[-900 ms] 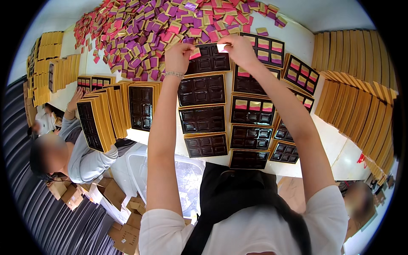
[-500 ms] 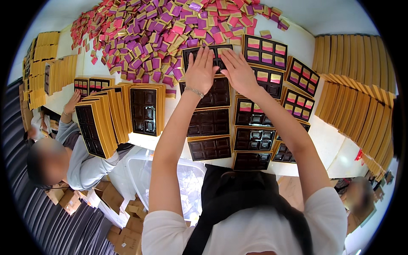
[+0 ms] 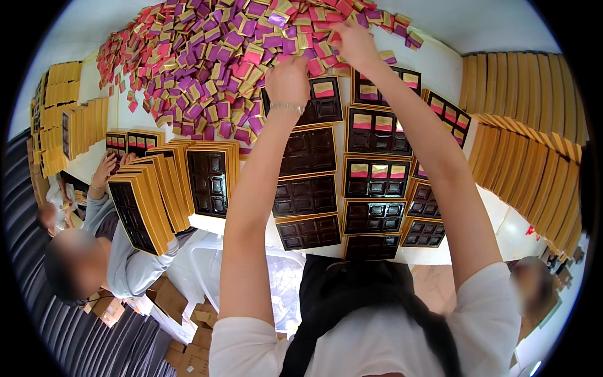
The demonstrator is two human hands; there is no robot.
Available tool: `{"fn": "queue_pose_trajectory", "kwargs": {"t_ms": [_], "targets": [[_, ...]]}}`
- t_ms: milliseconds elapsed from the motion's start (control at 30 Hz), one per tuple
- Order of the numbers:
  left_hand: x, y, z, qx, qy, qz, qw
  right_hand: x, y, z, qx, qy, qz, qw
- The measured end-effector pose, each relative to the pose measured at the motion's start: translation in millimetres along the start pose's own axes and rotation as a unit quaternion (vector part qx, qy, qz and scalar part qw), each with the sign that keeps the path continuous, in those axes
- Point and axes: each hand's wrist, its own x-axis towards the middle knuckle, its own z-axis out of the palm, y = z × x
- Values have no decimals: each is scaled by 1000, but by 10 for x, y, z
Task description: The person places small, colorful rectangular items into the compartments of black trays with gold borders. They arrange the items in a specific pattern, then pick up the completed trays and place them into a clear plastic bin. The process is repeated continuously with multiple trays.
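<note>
Got a big heap of small wrapped squares (image 3: 220,69), pink-and-gold plus purple-and-gold, spread across the back of the worktop (image 3: 443,66). Can see the left hand (image 3: 288,81) over the near edge of that heap and partly over a dark tray (image 3: 323,109) with 1 pink-and-gold square (image 3: 324,89) in view. Fingers curled in and mostly hidden, so can't tell if gripping anything. Then the right hand (image 3: 355,45), higher up and to the right, fingers bent down onto the heap; can't tell if pinching a square or just touching. Columns of flat, face-up trays close to the body, probably for easy access to every pocket: 3 squares along the far row of a part-filled tray (image 3: 377,190), none visible in a bare tray (image 3: 306,152). Tall stacks on both sides, left stack (image 3: 160,198) and right stack (image 3: 515,88), presumably to save space. As for brands or labels, can't read any; just tiny marks on a cardboard box (image 3: 191,361).
</note>
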Motion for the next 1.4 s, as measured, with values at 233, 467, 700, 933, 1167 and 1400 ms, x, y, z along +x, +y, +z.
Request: {"fn": "queue_pose_trajectory", "kwargs": {"t_ms": [233, 467, 700, 933, 1167, 1400], "targets": [[354, 24, 194, 58, -36, 11, 998, 36, -64, 90, -6, -55, 8, 998], [102, -120, 13, -256, 69, -53, 963, -212, -77, -320, 526, -119, 221, 813], [-738, -318, -214, -128, 195, -154, 960, -452, -533, -532, 510, -185, 265, 797], [-858, -374, 17, 90, 214, 43, 972, -870, -895, -513, 564, -147, 357, 730], [-1022, -259, 84, 132, 143, 22, 981, -1370, -1071, -239, 408, -30, 266, 873], [-1058, -237, -118, 111, 99, 10, 989, -1789, -1353, -290, 248, -91, 232, 936]]}}
